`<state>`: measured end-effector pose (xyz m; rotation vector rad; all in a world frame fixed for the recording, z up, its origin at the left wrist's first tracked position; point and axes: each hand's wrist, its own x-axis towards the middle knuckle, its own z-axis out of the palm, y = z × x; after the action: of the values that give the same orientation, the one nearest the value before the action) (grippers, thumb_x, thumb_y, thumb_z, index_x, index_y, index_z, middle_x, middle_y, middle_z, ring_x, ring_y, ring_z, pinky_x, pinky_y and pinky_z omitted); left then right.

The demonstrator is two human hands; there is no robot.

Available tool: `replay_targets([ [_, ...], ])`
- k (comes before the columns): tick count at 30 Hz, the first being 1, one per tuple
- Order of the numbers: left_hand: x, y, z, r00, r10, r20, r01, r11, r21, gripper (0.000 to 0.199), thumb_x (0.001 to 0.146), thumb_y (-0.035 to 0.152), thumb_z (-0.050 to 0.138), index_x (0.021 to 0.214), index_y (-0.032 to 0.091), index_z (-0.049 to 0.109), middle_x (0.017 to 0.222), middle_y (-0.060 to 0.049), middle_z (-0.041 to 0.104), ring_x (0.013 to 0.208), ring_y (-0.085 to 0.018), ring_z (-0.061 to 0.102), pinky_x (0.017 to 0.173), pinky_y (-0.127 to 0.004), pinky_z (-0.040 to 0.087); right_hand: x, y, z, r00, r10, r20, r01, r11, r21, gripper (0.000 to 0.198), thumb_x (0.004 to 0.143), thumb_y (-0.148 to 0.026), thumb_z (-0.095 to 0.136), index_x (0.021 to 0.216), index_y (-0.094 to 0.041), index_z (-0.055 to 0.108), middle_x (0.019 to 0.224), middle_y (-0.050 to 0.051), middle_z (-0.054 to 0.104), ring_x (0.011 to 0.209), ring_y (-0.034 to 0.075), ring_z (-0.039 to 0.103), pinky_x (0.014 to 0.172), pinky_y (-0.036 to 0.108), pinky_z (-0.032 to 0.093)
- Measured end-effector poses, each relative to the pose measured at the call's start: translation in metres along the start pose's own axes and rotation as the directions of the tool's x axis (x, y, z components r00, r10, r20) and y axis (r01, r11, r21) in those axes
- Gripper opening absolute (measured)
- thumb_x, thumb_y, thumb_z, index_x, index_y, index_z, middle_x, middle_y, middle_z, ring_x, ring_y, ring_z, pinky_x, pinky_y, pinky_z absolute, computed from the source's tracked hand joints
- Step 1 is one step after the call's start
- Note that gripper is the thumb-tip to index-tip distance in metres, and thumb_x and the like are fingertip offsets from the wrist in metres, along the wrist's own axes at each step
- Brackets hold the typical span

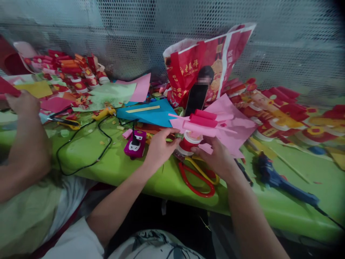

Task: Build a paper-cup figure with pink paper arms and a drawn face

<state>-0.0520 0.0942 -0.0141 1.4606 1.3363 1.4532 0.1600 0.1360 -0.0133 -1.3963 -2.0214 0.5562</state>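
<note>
A small paper cup [185,144] with a red band and white rims is between my hands, just above the table's front edge. Rolled pink and red paper tubes [201,124] lie across its top. My left hand [164,144] pinches at the cup's left side, by a small green piece. My right hand [219,158] is closed around the right side, thumb near the base. Beneath the cup, scissors [208,194] with red and yellow handles rest on the green table [161,183]. Pink paper [239,122] spreads behind my right hand.
A blue glue gun [285,186] lies right; a yellow one [104,113] lies left with its black cord. A purple box [135,144], blue paper [153,117], a red bag [185,68] and a dark phone [197,99] stand or lie around. Left, a co-worker's hand [25,104] holds red paper.
</note>
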Motion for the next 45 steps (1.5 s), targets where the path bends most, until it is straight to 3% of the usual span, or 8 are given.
replay_targets([
  [5, -0.0001, 0.0009, -0.0010, 1.000, 0.011, -0.004, -0.010, 1.000, 0.011, 0.024, 0.086, 0.020, 0.070, 0.110, 0.018, 0.074, 0.113, -0.011, 0.077, 0.096, -0.023, 0.073, 0.075, -0.032, 0.060, -0.0002, -0.0012, 0.0022, 0.999, 0.013, 0.032, -0.014, 1.000, 0.020, 0.057, 0.078, -0.063, 0.070, 0.116, -0.021, 0.062, 0.115, 0.015, 0.072, 0.111, 0.036, 0.067, 0.098, 0.057, 0.048],
  [11, 0.0004, 0.0015, -0.0010, 1.000, 0.002, 0.002, -0.002, 1.000, -0.019, 0.024, 0.086, 0.018, 0.070, 0.110, 0.018, 0.075, 0.110, -0.011, 0.078, 0.094, -0.022, 0.073, 0.074, -0.030, 0.061, -0.0004, -0.0004, 0.0055, 0.998, -0.060, 0.024, 0.059, 0.997, 0.058, 0.053, 0.083, -0.057, 0.069, 0.122, -0.022, 0.061, 0.117, 0.013, 0.074, 0.108, 0.033, 0.069, 0.097, 0.053, 0.050],
  [20, 0.0016, 0.0009, -0.0012, 1.000, -0.007, 0.008, 0.007, 1.000, 0.003, 0.025, 0.086, 0.018, 0.070, 0.111, 0.018, 0.074, 0.114, -0.011, 0.077, 0.098, -0.024, 0.072, 0.077, -0.033, 0.060, 0.0005, 0.0006, 0.0050, 0.997, -0.066, 0.031, 0.067, 0.997, -0.035, 0.051, 0.084, -0.053, 0.068, 0.125, -0.023, 0.062, 0.117, 0.013, 0.074, 0.110, 0.035, 0.068, 0.095, 0.054, 0.051],
  [37, 0.0025, 0.0040, -0.0001, 0.999, -0.016, 0.031, 0.015, 0.999, 0.048, 0.025, 0.086, 0.014, 0.068, 0.110, 0.018, 0.074, 0.113, -0.010, 0.078, 0.095, -0.021, 0.073, 0.078, -0.031, 0.061, 0.0005, 0.0049, 0.0072, 0.995, -0.094, 0.016, 0.095, 0.994, -0.047, 0.052, 0.087, -0.060, 0.064, 0.121, -0.022, 0.064, 0.114, 0.013, 0.074, 0.104, 0.034, 0.069, 0.087, 0.049, 0.053],
  [45, 0.0033, -0.0032, 0.0034, 0.999, -0.044, -0.006, 0.043, 0.998, -0.048, 0.052, 0.082, 0.014, 0.075, 0.132, 0.013, 0.060, 0.116, -0.015, 0.075, 0.112, -0.023, 0.070, 0.078, -0.027, 0.061, 0.0011, 0.0064, 0.0093, 0.992, -0.122, -0.022, 0.120, 0.990, -0.077, 0.053, 0.087, -0.064, 0.062, 0.120, -0.023, 0.065, 0.109, 0.013, 0.074, 0.098, 0.033, 0.069, 0.083, 0.047, 0.052],
])
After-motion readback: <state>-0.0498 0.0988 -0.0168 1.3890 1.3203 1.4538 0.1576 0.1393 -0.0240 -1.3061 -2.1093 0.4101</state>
